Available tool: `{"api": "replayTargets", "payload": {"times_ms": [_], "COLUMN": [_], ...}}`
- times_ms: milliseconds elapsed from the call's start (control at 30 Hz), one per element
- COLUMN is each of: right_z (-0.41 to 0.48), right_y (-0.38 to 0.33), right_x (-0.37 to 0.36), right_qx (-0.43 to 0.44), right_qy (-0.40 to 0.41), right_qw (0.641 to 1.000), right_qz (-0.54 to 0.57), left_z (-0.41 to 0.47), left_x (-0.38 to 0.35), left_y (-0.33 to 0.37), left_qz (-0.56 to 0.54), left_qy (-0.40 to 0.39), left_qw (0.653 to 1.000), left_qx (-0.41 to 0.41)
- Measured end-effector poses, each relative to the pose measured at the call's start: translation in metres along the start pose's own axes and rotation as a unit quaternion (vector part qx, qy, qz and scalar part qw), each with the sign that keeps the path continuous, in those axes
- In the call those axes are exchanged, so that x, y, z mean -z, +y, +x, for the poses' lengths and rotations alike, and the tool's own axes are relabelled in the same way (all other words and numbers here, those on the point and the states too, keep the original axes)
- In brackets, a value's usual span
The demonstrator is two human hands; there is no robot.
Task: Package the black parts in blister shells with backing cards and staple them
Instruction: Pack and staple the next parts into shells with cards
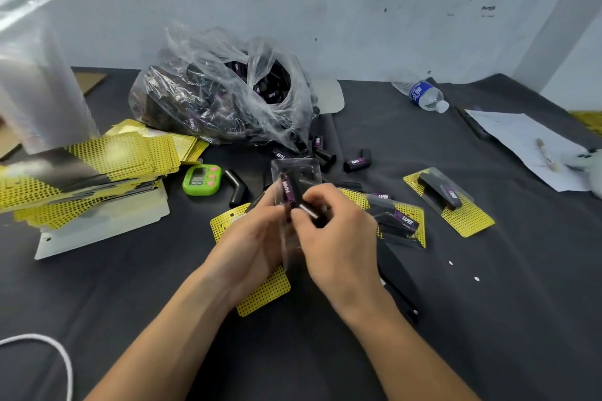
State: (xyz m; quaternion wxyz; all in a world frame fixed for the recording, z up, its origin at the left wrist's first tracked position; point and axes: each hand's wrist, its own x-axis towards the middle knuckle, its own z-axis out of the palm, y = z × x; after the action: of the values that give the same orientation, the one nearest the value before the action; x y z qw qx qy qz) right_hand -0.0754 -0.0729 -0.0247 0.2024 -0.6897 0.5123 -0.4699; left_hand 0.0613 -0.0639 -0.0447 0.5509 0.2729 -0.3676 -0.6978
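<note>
My left hand (252, 246) holds a clear blister shell (294, 174) upright over a yellow dotted backing card (264, 298) lying on the table. A black part with a purple label (288, 194) sits in the shell. My right hand (335, 234) pinches a second black part (309, 211) against the shell. Loose black parts (356, 162) lie just beyond my hands. Two packed blister cards (400, 221) (451, 202) rest to the right.
A clear plastic bag (221, 98) full of black parts stands at the back. Stacks of yellow cards (88, 172) and clear shells (35, 75) fill the left. A green timer (202, 180), a water bottle (423, 94), a paper sheet (521, 146) and a black stapler (397, 283) are nearby.
</note>
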Motion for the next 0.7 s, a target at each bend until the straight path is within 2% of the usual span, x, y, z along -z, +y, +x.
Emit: {"api": "replayTargets", "payload": {"times_ms": [133,233,300,400,467,567,633,700], "right_z": [0.011,0.019,0.021,0.019,0.018,0.016,0.014,0.009], "right_y": [0.010,0.015,0.017,0.015,0.013,0.012,0.013,0.012], "right_x": [0.010,0.019,0.025,0.031,0.032,0.033,0.033,0.028], "right_qx": [-0.138,-0.164,-0.141,-0.091,-0.061,-0.023,0.061,0.140], "right_qy": [-0.018,-0.045,-0.078,-0.174,-0.192,-0.106,-0.052,-0.046], "right_qw": [0.967,0.955,0.964,0.973,0.976,0.991,0.997,0.987], "right_qz": [0.213,0.243,0.213,0.119,0.083,0.078,0.007,-0.060], "left_z": [0.000,0.001,0.001,0.000,0.000,-0.001,-0.001,-0.001], "left_x": [0.005,0.008,0.010,0.012,0.013,0.013,0.012,0.011], "left_y": [-0.003,-0.003,-0.002,-0.001,-0.001,-0.001,-0.002,-0.003], "left_qz": [-0.004,0.002,0.004,-0.002,-0.003,0.024,0.034,0.042], "left_qy": [0.018,0.014,0.014,0.028,0.036,0.027,0.039,0.060], "left_qw": [1.000,1.000,1.000,1.000,0.999,0.999,0.999,0.997], "left_qx": [0.002,0.000,0.003,-0.004,-0.006,-0.006,-0.005,-0.007]}}
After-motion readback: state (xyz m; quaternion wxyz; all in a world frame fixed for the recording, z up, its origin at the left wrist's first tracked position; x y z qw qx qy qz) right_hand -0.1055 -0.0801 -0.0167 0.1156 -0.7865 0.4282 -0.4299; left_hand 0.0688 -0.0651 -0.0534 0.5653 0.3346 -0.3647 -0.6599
